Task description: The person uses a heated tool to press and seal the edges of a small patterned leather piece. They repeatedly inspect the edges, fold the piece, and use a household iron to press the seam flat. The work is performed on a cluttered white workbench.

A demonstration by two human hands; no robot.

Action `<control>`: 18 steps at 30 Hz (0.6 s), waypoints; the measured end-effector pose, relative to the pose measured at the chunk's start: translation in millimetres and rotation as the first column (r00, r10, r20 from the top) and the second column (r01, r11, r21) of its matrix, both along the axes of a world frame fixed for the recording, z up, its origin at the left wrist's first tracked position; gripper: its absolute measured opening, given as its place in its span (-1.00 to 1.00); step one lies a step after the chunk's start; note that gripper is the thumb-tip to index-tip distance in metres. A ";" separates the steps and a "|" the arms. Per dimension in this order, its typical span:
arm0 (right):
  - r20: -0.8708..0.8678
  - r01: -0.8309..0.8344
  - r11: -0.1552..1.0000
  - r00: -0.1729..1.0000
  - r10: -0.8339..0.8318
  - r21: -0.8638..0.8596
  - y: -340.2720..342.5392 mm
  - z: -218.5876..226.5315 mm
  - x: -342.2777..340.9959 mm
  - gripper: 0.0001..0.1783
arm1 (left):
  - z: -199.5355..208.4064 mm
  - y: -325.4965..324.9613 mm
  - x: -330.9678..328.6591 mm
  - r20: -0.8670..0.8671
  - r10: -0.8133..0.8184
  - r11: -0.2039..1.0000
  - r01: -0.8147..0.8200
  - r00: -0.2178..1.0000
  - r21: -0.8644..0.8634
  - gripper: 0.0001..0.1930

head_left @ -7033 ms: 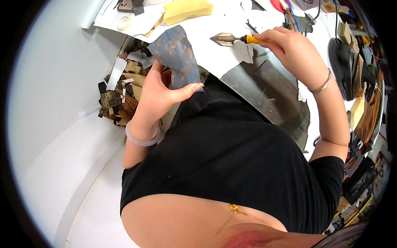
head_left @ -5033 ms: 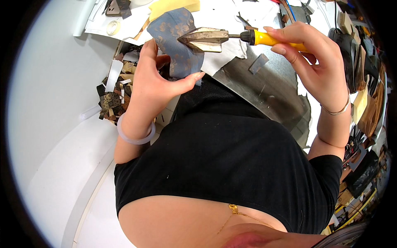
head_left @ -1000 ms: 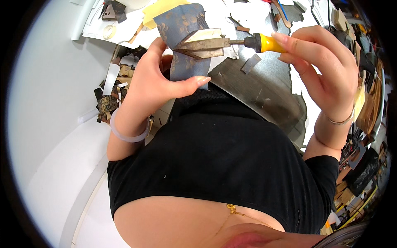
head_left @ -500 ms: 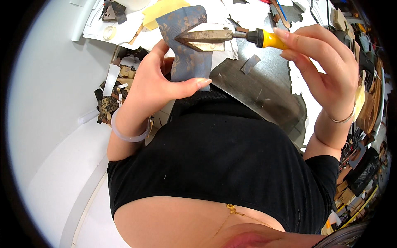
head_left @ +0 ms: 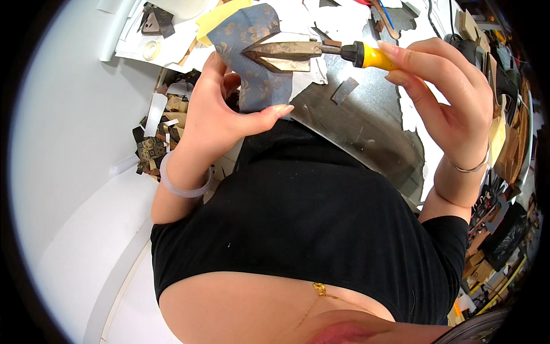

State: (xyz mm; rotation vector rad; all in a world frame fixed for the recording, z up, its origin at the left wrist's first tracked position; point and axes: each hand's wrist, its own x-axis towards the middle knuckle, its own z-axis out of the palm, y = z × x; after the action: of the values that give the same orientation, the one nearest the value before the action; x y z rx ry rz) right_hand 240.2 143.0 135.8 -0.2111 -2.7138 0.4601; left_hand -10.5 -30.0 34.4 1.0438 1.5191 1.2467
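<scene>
My left hand (head_left: pixel 220 117) is closed around the edges of a curved blue-grey piece (head_left: pixel 263 92) with a gold leaf pattern. Its thumb lies along the near edge, with the fingers partly hidden behind the piece. Between thumb and fingertips, my right hand (head_left: pixel 452 86) pinches the yellow handle of a tool (head_left: pixel 375 58). This tool has a black collar, a short shaft and a pointed, finned metal head (head_left: pixel 286 54). The head overlaps the patterned piece, its tip over the piece's middle; I cannot tell if they touch.
A dark slab (head_left: pixel 366 123) lies on the worktable, bearing a small grey scrap (head_left: pixel 345 90). Tape (head_left: pixel 151 50) and yellow paper (head_left: pixel 223 20) lie at the far left. Offcuts (head_left: pixel 152 146) are heaped below the table's left side. A brush-like tool (head_left: pixel 387 20) lies at the back.
The patterned piece has shifted and tilted a little to the left under the metal head. My left wrist has moved slightly right; my right hand has barely moved.
</scene>
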 end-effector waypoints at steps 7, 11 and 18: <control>0.016 0.002 1.000 1.000 -0.002 0.002 -2.4 -1.2 3.4 -0.66 | -2.4 2.0 4.5 -0.022 0.086 0.996 -0.086 0.996 0.016 -0.18; -0.003 -0.018 1.000 1.000 0.018 0.010 -0.5 -0.2 4.6 -0.67 | -3.5 2.1 5.2 -0.078 0.109 0.994 -0.106 0.991 0.037 -0.19; 0.007 0.013 1.000 1.000 -0.013 0.020 -0.8 2.9 13.0 -0.67 | -2.1 2.3 6.1 -0.127 0.110 0.992 -0.101 0.986 0.074 -0.20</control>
State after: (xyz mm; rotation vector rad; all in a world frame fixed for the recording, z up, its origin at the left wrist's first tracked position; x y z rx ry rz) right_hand 253.2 142.2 138.7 -0.2248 -2.7208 0.4294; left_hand -4.3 -27.7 32.4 1.1202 1.6611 1.3328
